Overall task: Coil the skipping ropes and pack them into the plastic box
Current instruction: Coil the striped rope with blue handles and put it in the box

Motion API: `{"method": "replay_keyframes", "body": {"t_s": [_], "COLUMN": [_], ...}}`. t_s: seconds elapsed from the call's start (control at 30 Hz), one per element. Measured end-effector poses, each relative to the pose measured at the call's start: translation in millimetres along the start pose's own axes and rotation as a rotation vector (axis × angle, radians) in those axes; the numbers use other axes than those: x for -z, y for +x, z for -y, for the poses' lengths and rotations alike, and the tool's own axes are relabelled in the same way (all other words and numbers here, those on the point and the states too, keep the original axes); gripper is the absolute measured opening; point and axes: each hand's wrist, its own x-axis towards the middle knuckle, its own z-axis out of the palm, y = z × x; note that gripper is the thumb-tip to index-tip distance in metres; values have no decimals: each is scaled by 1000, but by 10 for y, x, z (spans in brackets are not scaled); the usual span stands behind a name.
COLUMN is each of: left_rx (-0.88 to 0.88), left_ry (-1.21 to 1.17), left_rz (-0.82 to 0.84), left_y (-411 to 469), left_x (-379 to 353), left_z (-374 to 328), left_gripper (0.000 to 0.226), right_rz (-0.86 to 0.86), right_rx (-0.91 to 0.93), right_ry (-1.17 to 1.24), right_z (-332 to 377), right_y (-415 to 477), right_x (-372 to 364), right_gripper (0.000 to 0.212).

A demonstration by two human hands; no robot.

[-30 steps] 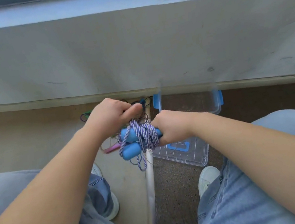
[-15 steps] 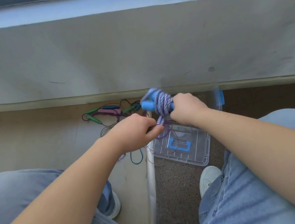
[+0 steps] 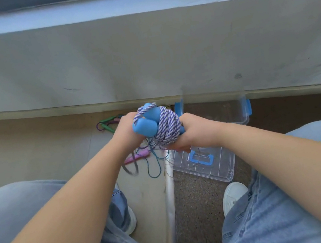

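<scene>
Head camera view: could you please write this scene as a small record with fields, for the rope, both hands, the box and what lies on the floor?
Blue-handled rope: purple-white cord wound round its two blue handles, held above the floor
Left hand: grips the bundle at the handle side
Right hand: grips the wound cord from below
Plastic box: on the floor by the wall, open
Lid: flat on the floor, nearer the person than the box
Other ropes: loose and uncoiled on the floor
Stage: rope coiled, not yet in the box
</scene>
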Motion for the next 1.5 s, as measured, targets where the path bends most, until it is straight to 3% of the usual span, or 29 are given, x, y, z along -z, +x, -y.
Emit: {"method": "replay_keyframes", "body": {"t_s": [0.13, 0.33, 0.37, 0.43, 0.5, 0.57, 0.7, 0.87, 0.93, 1.03, 1.27, 1.37, 1.43, 1.5], "left_rx": [73, 320, 322, 196, -25, -221, -313, -342, -341, -199, 393, 506, 569, 594], "left_ry": [-4, -432, -421, -173, 176, 327, 256, 200, 161, 46, -506, -530, -528, -563], "left_rz": [103, 261, 284, 309, 279, 266, 263, -101, -157, -52, 372, 488, 540, 481], "left_y": [9, 51, 41, 5, -32, -36, -20, 90, 117, 145, 117, 84, 43, 45], "left_x": [-160, -270, -266, -261, -254, -233, -80, 45, 56, 9, -91, -74, -89, -133], "left_z": [-55, 73, 52, -11, -52, -61, -108, -45, -8, 34, 16, -6, -45, -69], "left_gripper": [15, 26, 32, 34, 36, 39, 39, 45, 42, 44, 49, 41, 47, 49], "right_rz": [-219, -386, -452, -550, -505, -384, -186, -102, -44, 49, -215, -342, -403, -427], "right_rx": [-116, -224, -262, -364, -441, -477, -370, -114, -39, 60, 123, 189, 222, 196], "right_ry": [-100, -241, -300, -431, -566, -692, -774, -752, -753, -841, -953, -1014, -1076, -1107], "right_z": [-171, -241, -280, -353, -390, -382, -403, -296, -219, -149, -160, -209, -255, -283], "right_y": [129, 214, 233, 238, 209, 179, 190, 157, 123, 97, 95, 127, 160, 196], "right_x": [119, 66, 96, 197, 282, 283, 194, 169, 154, 98, 99, 109, 123, 142], "right_gripper": [24, 11, 10, 9, 8, 9, 16, 13, 11, 14, 9, 13, 20, 35]}}
